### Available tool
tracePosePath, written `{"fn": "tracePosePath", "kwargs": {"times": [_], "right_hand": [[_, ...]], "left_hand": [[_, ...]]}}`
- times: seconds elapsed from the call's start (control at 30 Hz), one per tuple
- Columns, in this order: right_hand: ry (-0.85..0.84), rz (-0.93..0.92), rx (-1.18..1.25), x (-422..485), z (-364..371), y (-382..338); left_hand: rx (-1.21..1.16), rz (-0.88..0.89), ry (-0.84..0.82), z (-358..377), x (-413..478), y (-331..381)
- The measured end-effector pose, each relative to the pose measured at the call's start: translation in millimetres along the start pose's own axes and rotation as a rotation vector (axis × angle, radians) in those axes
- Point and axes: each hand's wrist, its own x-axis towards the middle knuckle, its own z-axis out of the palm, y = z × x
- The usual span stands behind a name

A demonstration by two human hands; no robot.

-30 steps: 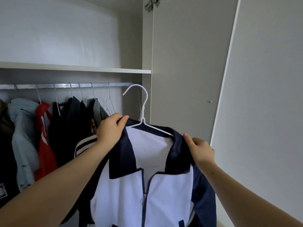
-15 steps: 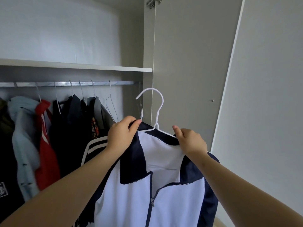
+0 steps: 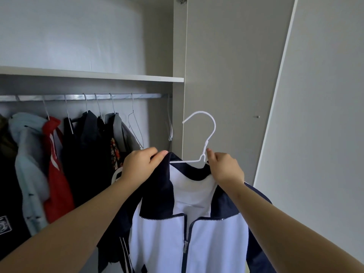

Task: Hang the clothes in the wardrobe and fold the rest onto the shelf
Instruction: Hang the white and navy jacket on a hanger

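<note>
Two bare forearms and two bare hands, nothing worn that shows.

The left hand [image 3: 140, 164] and the right hand [image 3: 224, 167] carry no gloves, rings, watch or bracelet. Both forearms are uncovered from wrist to the picture's lower edge; no sleeve, cuff or strap comes into view on either. Fingernails are short and plain where they show, on the left thumb and on a right fingertip. The rest of the person lies outside the head view.
</note>
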Motion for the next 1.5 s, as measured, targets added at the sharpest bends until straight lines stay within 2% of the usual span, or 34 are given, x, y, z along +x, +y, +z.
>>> {"fn": "tracePosePath", "kwargs": {"times": [0.1, 0.23, 0.3, 0.47, 0.57, 0.73, 0.8, 0.9, 1.1, 1.33, 1.5], "right_hand": [[0.013, 0.027, 0.018, 2, -5, 5], [0.030, 0.114, 0.023, 3, -9, 20], [0.021, 0.139, 0.038, 4, -7, 22], [0.004, 0.125, 0.055, 1, 4, 19], [0.011, 0.126, 0.071, 2, 5, 22], [-0.178, 0.199, 0.060, 11, 8, 16], [-0.213, 0.233, 0.067, 15, 10, 14], [-0.262, 0.321, 0.146, 17, 14, 15], [-0.316, 0.502, 0.321, 10, 39, 20], [-0.405, 0.480, 0.477, 32, 73, -5], [-0.454, 0.459, 0.564, 81, 101, -19]], "left_hand": [[0.022, 0.016, 0.005, 2, 2, -6], [0.068, -0.098, 0.015, 0, 0, -21], [0.073, -0.090, 0.020, 5, -3, -20], [0.021, -0.026, -0.160, 18, 0, -5], [-0.086, -0.107, -0.103, 19, 4, -7], [-0.164, -0.184, -0.089, 24, 3, -13], [-0.171, -0.190, -0.151, 24, 4, -20], [-0.199, -0.293, -0.244, 20, 4, -37], [-0.234, -0.390, -0.278, 12, 1, -76], [-0.232, -0.470, -0.250, 18, 17, -101], [-0.233, -0.469, -0.202, 39, 49, -122]]}}
